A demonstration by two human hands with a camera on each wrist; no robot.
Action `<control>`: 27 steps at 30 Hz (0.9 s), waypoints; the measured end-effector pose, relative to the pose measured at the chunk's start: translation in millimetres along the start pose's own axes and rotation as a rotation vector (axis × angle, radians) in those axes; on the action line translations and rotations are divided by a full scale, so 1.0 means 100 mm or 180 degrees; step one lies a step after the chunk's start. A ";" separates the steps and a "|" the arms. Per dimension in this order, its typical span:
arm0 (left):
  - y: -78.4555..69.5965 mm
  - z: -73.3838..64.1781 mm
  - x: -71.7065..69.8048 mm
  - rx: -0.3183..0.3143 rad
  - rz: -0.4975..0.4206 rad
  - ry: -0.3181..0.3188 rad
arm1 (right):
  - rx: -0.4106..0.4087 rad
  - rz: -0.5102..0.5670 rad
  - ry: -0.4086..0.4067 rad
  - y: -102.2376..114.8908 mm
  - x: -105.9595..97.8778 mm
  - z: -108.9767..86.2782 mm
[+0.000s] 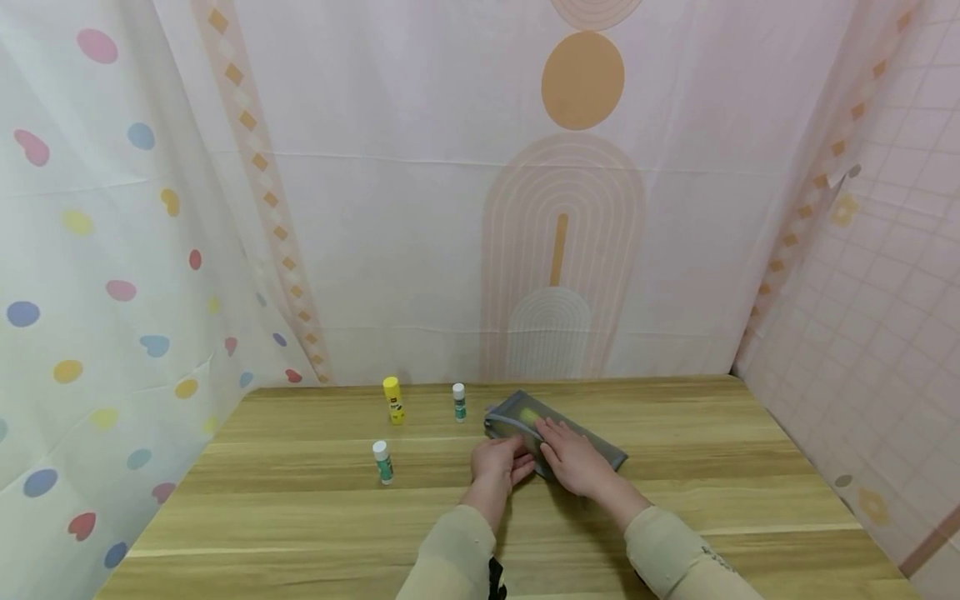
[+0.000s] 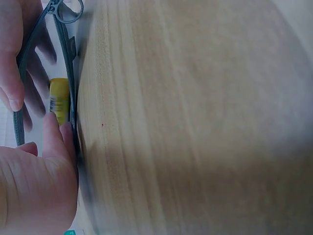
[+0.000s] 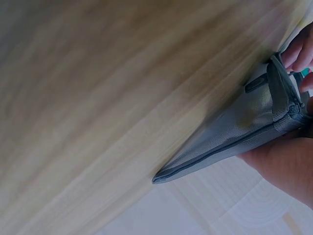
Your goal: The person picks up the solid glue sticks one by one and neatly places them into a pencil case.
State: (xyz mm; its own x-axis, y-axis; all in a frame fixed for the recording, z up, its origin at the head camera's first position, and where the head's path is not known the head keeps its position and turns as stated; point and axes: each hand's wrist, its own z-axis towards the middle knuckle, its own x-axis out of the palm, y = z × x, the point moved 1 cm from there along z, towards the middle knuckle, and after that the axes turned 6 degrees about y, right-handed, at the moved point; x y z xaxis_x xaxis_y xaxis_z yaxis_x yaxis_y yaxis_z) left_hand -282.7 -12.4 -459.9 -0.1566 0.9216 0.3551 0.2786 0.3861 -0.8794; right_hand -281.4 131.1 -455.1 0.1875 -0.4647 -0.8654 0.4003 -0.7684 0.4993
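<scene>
A grey mesh zipper pouch [image 1: 600, 446] lies slanted on the wooden table, its unzipped mouth facing left. Inside it a yellow glue stick [image 2: 59, 98] shows through the opening. My left hand [image 1: 498, 462] is at the mouth, its extended fingers [image 2: 55, 137] reaching in, fingertips right at the glue stick's end. Across the top of the pouch lies my right hand [image 1: 577, 460]; in the left wrist view its thumb is on the near side of one zipper edge [image 2: 19, 127] and its fingers behind, pinching it. The zipper pull [image 2: 71, 11] hangs at the mouth's end.
Left of the pouch stand a yellow glue stick [image 1: 393, 402] and a white-capped green glue stick [image 1: 460, 403]. Another white-capped green one [image 1: 383, 463] stands nearer me, left of my left hand. Patterned curtains [image 1: 405, 250] border the table [image 1: 300, 517] behind and at both sides.
</scene>
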 end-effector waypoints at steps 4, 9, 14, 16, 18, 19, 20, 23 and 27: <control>0.00 0.00 -0.01 -0.0013 0.0006 0.0012 | -0.0019 -0.0068 0.0028 0.01 0.00 -0.01; 0.02 0.00 -0.02 -0.0024 0.0010 0.0038 | -0.0012 -0.0154 0.0076 0.01 -0.01 -0.02; 0.04 -0.02 -0.03 -0.0022 0.0031 0.0101 | -0.0014 -0.0154 0.0094 0.02 -0.01 -0.03; 0.03 -0.03 -0.04 -0.0034 0.0025 0.0135 | -0.0015 -0.0151 0.0099 0.02 0.00 -0.03; 0.02 -0.03 -0.06 -0.0040 0.0007 0.0170 | -0.0011 -0.0135 0.0093 0.02 0.00 -0.03; 0.01 -0.03 -0.06 -0.0044 -0.0009 0.0188 | -0.0011 -0.0136 0.0087 0.03 0.00 -0.03; 0.00 -0.03 -0.07 -0.0052 -0.0027 0.0199 | -0.0003 -0.0127 0.0084 0.03 0.00 -0.03; -0.03 -0.03 -0.10 -0.0031 -0.0062 0.0249 | 0.0012 -0.0116 0.0062 0.03 -0.01 -0.03; -0.06 -0.03 -0.12 -0.0019 -0.0131 0.0288 | 0.0025 -0.0092 0.0034 0.04 -0.02 -0.03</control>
State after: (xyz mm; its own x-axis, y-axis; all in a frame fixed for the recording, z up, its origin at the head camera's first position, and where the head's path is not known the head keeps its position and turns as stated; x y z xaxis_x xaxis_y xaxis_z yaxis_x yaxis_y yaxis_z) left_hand -279.6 -25.9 -458.1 -0.0818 0.9045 0.4185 0.2794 0.4238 -0.8616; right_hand -277.3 130.4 -451.1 0.1857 -0.4376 -0.8798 0.3987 -0.7848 0.4745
